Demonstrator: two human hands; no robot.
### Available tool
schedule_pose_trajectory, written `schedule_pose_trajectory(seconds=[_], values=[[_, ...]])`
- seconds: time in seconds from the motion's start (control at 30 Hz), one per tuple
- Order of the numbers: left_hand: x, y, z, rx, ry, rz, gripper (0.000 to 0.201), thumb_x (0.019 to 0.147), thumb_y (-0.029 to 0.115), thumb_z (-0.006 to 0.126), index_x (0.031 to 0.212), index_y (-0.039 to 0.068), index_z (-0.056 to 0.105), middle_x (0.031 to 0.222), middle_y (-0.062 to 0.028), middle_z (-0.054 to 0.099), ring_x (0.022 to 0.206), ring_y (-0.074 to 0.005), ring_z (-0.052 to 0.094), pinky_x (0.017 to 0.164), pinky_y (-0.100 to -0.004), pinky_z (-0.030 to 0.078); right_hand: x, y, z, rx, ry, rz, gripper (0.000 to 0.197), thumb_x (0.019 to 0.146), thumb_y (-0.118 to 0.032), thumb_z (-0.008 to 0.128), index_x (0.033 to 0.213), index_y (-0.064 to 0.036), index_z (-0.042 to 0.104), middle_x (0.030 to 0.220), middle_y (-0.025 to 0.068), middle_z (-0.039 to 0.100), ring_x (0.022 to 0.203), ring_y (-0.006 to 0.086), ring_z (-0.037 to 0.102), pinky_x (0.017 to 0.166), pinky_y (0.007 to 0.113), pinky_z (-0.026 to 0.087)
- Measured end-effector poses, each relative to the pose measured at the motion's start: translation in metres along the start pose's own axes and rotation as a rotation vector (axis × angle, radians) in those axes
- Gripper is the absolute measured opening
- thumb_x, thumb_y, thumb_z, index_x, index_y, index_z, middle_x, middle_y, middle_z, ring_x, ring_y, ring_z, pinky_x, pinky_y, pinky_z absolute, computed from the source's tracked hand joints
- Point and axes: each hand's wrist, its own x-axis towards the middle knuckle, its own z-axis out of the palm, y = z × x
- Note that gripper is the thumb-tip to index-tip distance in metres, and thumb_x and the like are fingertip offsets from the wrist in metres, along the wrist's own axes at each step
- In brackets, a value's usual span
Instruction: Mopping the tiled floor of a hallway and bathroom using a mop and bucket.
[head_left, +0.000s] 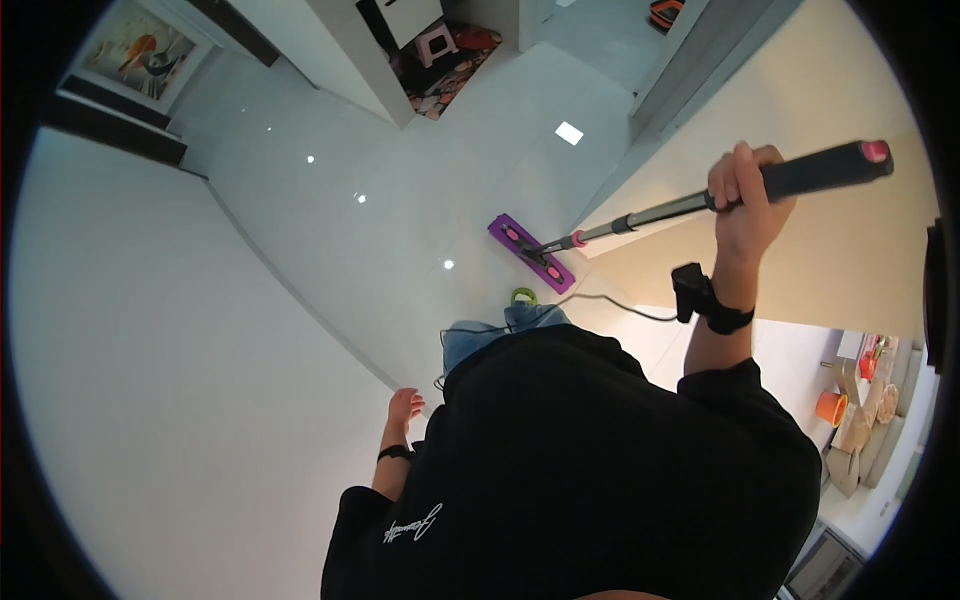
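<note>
My right hand (748, 200) is closed around the upper part of a flat mop (670, 208), just below the end of its black grip. The mop's silver pole slants down and left to a purple mop pad (567, 279). That pad lies on the shiny floor just ahead of my feet, beside the corner of the cream wall. At my left side hangs my left hand (404, 408), its fingers loosely bent and apart, with nothing seen in it. It is close to the white wall.
A green slipper (523, 296) shows below my jeans. A cable (610, 298) runs from my right wrist device across my front. White wall (190, 370) stands left, cream wall (780, 240) right. Ahead are a patterned mat (440, 95) and a doorway; an orange bin (831, 408) stands behind right.
</note>
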Motion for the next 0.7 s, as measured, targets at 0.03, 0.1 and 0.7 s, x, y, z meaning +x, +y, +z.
schedule_pose_trajectory(seconds=[0.03,0.1,0.7], values=[[0.004,-0.026,0.003,0.080,0.028,0.129,0.023,0.082,0.028,0.051,0.094,0.009,0.052,0.079,-0.0057,0.057,0.071,-0.0180,0.057,0.064,-0.0318,0.046,0.004,-0.001,-0.001,-0.012,0.014,-0.053,0.023,0.082,-0.004,0.059,0.064,-0.0023,0.045,0.049,0.0011,0.039,0.039,0.0101,0.038,0.038,0.022,0.029],[0.013,-0.091,0.015,-0.040,0.097,0.029,0.019,0.082,0.024,0.050,0.092,0.008,0.051,0.078,-0.0059,0.056,0.071,-0.0190,0.056,0.063,-0.0321,0.047,-0.002,0.004,-0.012,-0.076,0.039,-0.109,0.025,0.082,-0.008,0.061,0.064,-0.0022,0.046,0.048,0.0015,0.041,0.039,0.0104,0.040,0.038,0.022,0.030],[0.184,0.226,-0.042,0.166,0.034,0.047,0.011,0.081,0.016,0.042,0.077,0.011,0.052,0.064,-0.0040,0.054,0.053,-0.0145,0.053,0.043,-0.0277,0.039,0.043,-0.015,-0.003,-0.277,0.511,-0.389,0.015,0.083,-0.005,0.054,0.071,-0.0024,0.045,0.053,0.0026,0.039,0.045,0.0109,0.038,0.042,0.024,0.030]])
